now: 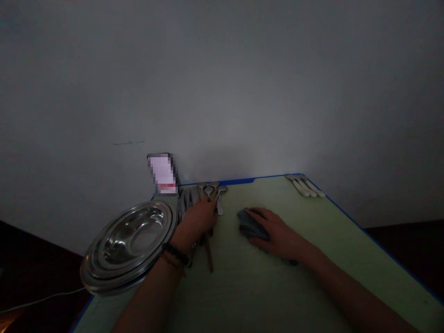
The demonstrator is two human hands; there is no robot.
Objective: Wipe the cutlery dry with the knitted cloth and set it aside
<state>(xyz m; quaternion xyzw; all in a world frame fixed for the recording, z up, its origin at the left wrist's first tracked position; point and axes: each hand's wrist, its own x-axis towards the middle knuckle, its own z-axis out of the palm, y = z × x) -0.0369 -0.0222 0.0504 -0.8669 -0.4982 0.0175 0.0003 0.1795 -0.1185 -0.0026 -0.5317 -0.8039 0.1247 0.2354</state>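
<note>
My left hand (198, 217) rests on a bunch of metal spoons (213, 192) at the far edge of a pale green table (263, 296), fingers curled over them. A wooden-handled utensil (208, 254) runs under this hand toward me. Whether the fingers grip a spoon is hidden. My right hand (277, 233) lies on a dark grey cloth (250, 225) near the middle of the table, fingers pressed down over it. A beaded bracelet circles my left wrist.
A stack of round steel plates (130, 245) overhangs the table's left edge. Several white spoons (305, 186) lie at the far right corner. A phone with a blurred screen (163, 173) leans on the grey wall. The room is dim.
</note>
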